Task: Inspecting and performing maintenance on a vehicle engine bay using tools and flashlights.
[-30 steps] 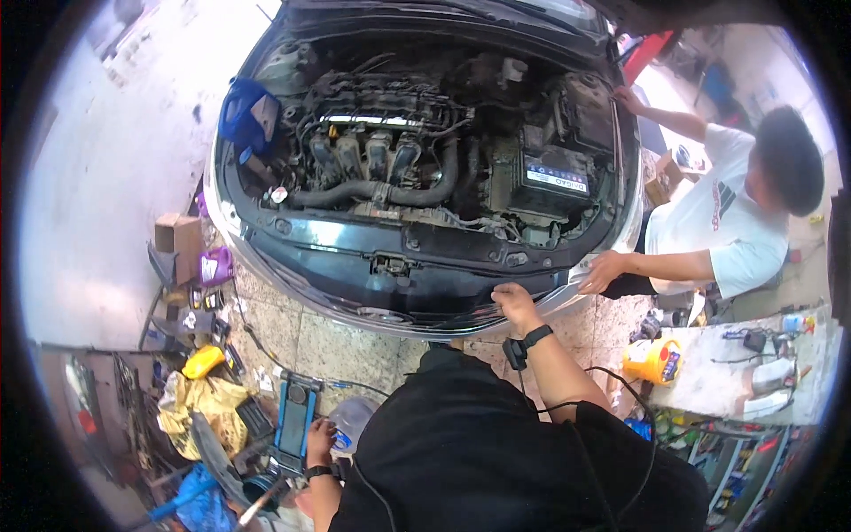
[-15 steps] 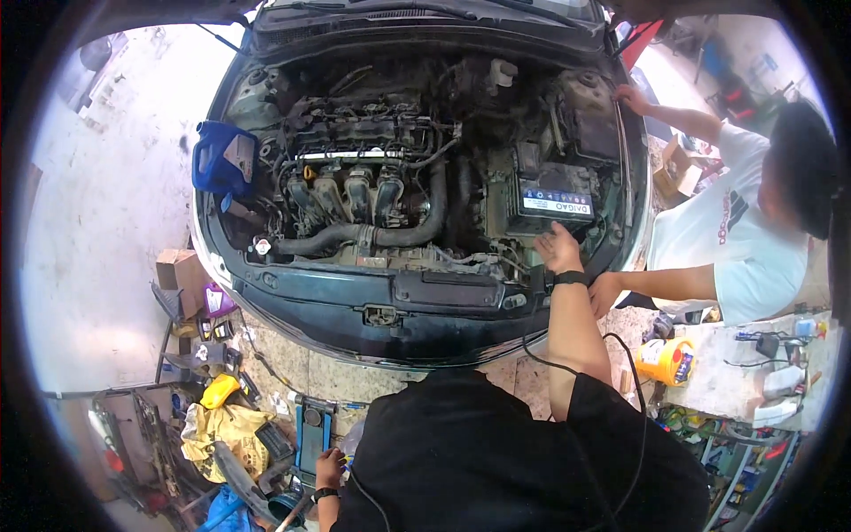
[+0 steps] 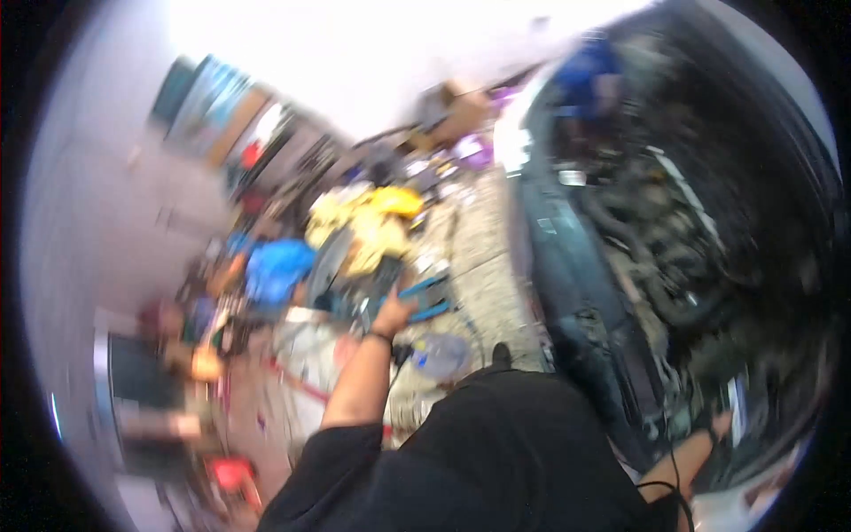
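Note:
The view is smeared by motion. My left hand (image 3: 396,315) is stretched out at the middle left, beside a blue-edged dark frame (image 3: 432,295) on the floor. Its fingers are too blurred to read, and I cannot tell whether it touches the frame. At the lower right, my right hand (image 3: 722,426) is in the engine bay, by the car battery (image 3: 738,410) with its pale label. Blur hides its fingers and any contact with the battery. The engine (image 3: 683,235) lies farther up the bay.
A blue jug (image 3: 588,78) sits by the bay's far edge. The car's front edge (image 3: 567,293) runs down the right. Yellow sacking (image 3: 363,232), a blue bag (image 3: 279,269), a clear container (image 3: 441,355) and cardboard boxes (image 3: 464,108) clutter the floor.
My view has swung left, so the car now stands at the right. My left arm has come up and outward among the floor items. My right hand remains by the battery.

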{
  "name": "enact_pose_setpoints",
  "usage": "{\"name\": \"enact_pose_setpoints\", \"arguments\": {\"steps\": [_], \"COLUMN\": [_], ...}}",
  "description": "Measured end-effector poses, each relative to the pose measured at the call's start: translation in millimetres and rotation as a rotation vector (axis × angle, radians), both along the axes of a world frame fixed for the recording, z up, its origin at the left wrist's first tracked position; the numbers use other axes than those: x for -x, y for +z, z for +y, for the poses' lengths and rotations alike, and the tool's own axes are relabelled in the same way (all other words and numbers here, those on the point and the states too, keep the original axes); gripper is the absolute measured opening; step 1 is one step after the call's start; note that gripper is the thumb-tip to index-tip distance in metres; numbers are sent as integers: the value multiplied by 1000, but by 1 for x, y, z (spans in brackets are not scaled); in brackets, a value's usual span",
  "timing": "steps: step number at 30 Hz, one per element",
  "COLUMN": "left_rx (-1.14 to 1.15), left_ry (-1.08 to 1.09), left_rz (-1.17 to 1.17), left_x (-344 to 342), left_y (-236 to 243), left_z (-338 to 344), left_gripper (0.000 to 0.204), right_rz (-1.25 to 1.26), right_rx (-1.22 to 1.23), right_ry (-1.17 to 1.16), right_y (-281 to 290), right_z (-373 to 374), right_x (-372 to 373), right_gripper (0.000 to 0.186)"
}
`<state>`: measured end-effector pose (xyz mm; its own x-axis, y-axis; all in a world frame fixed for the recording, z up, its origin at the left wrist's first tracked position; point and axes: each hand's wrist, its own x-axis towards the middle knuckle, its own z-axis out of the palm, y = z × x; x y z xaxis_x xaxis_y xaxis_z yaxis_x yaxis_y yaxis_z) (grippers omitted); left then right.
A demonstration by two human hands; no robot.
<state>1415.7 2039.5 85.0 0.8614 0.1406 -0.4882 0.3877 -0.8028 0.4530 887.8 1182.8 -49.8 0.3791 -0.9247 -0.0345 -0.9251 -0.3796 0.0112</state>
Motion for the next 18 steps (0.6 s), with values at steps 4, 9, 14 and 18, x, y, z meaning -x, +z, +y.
{"name": "enact_pose_setpoints", "arguments": {"steps": [4, 9, 14, 18], "left_rx": [-240, 113, 26, -305], "left_ry": [394, 810, 642, 17], "left_rz": [-141, 2, 49, -66], "left_x": [16, 99, 117, 92], "left_y": [61, 126, 66, -19], "left_z": [166, 144, 172, 89], "left_gripper": [87, 37, 28, 77], "right_rz": [-79, -85, -75, -40], "right_rx": [-127, -179, -215, -212], "right_ry": [378, 450, 438, 340], "right_y": [-37, -19, 1, -16], "right_z": [-8, 17, 24, 24], "right_x": [-110, -144, -151, -117], "right_gripper": [79, 82, 85, 88]}}
